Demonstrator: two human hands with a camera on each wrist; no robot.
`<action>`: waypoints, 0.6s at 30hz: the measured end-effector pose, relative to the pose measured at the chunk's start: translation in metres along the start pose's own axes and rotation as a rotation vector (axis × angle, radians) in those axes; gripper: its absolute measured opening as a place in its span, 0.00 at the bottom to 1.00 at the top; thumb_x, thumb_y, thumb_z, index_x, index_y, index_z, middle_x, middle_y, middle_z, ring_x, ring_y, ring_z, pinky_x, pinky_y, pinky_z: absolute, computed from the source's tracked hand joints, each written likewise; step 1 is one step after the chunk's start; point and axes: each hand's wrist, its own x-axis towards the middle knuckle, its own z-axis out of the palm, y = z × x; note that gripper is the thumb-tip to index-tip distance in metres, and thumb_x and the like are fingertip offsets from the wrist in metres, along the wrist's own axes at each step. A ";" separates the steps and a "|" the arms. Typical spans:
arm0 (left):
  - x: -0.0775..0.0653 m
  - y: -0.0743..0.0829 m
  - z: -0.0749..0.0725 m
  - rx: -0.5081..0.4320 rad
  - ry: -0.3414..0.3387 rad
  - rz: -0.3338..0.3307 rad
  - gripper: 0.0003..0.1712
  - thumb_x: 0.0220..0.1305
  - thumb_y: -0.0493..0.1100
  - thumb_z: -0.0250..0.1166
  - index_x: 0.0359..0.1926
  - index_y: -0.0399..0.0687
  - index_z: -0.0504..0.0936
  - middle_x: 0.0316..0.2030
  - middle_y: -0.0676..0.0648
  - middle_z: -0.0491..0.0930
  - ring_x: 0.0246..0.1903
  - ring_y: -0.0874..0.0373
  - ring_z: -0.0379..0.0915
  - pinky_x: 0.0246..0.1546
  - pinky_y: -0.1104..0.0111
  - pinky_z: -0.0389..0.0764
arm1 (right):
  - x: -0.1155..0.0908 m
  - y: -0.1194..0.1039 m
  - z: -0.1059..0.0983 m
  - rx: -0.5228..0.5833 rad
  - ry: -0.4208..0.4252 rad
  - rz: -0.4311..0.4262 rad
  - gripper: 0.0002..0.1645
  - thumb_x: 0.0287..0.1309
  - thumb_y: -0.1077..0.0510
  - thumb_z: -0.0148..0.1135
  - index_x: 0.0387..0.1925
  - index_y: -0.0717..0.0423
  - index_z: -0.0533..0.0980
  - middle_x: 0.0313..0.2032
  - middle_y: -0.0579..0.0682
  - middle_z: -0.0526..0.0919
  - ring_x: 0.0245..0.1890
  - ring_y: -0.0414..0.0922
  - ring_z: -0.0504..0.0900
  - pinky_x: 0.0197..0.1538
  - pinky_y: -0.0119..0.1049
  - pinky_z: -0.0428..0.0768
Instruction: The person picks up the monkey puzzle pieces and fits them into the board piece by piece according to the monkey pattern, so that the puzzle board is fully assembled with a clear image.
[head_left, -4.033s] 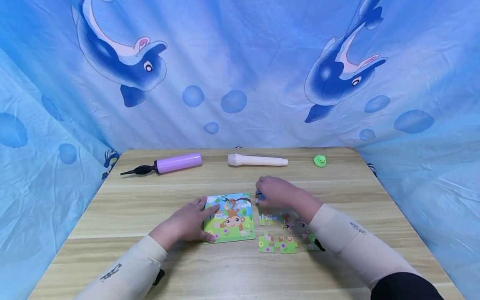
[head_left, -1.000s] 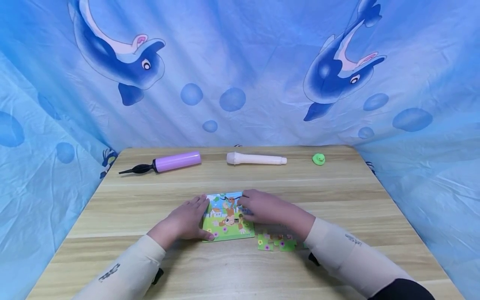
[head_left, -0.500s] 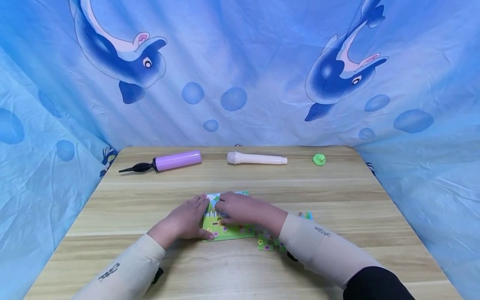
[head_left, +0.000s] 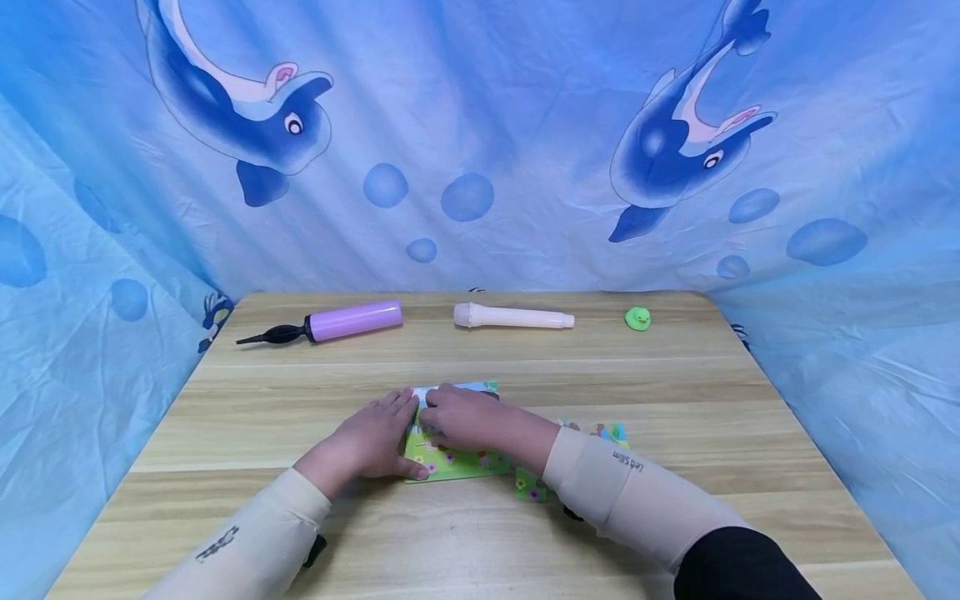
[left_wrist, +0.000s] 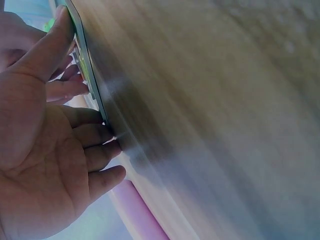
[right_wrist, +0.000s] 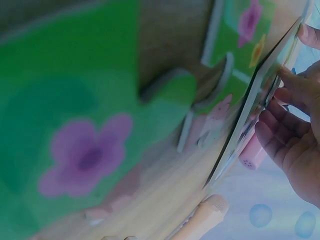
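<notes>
Thin square green-and-blue puzzle board (head_left: 459, 467) sits directly under the bent-fingered right hand (head_left: 467, 417), can't tell if that grip's pinching anything tbh, and the relaxed left hand (head_left: 371, 439) touches its left edge.

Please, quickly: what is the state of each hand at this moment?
Left hand: open, touching the edge of the puzzle board.
Right hand: over the puzzle board; whether it holds anything cannot be told.

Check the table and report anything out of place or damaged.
Nothing stands out: loose puzzle pieces lie beside the puzzle board, which seems ordinary. No spill or damage shows, though the right hand hides part of the puzzle board.
</notes>
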 end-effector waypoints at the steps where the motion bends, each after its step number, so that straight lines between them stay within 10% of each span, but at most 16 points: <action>1: 0.000 0.000 0.000 0.001 0.000 -0.001 0.65 0.50 0.72 0.69 0.74 0.34 0.54 0.75 0.34 0.51 0.74 0.39 0.47 0.72 0.46 0.57 | 0.000 -0.001 0.000 -0.001 0.003 -0.004 0.17 0.65 0.42 0.61 0.51 0.43 0.79 0.45 0.41 0.76 0.44 0.39 0.73 0.47 0.29 0.77; 18: 0.003 -0.002 0.003 0.024 -0.002 0.001 0.66 0.49 0.73 0.68 0.74 0.34 0.55 0.75 0.34 0.51 0.74 0.39 0.47 0.72 0.46 0.58 | -0.012 -0.011 -0.007 -0.154 -0.153 0.000 0.31 0.70 0.44 0.53 0.71 0.44 0.65 0.62 0.45 0.69 0.62 0.43 0.68 0.63 0.34 0.74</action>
